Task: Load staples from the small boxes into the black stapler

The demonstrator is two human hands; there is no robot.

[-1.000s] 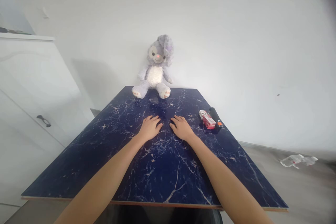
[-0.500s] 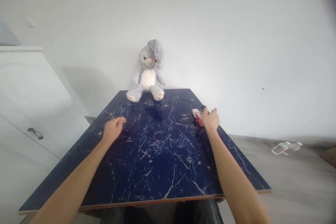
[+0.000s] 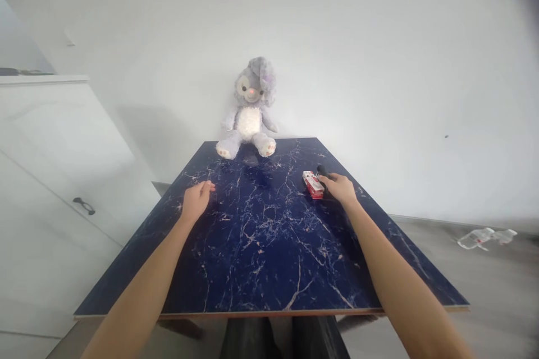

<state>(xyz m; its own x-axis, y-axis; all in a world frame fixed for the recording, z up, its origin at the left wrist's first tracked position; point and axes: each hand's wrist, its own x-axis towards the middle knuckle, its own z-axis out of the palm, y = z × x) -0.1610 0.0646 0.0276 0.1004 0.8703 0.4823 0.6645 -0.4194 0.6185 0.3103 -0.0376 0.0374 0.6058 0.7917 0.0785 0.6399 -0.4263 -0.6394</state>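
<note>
On the right part of the dark blue marbled table point(image 3: 269, 258), my right hand point(image 3: 342, 188) is closed around a small black object point(image 3: 322, 170). Its far end sticks out beyond my fingers; the rest is hidden, so its kind is unclear. A red and white box point(image 3: 312, 184) lies just left of that hand, right against the fingertips. My left hand point(image 3: 197, 199) is over the left part of the table, fingers curled together with nothing visible in them. At the far edge, a grey plush rabbit point(image 3: 250, 121) with a white belly sits upright against the wall.
A white cabinet point(image 3: 54, 179) with a dark handle point(image 3: 84, 206) stands to the left of the table. Clear plastic bottles point(image 3: 486, 238) lie on the floor at the right. Behind the table rises a pale wall point(image 3: 370, 56).
The view has shifted, so the scene sits further right. My right hand, the black object and the box have moved left across the table. My left hand stays over the left side.
</note>
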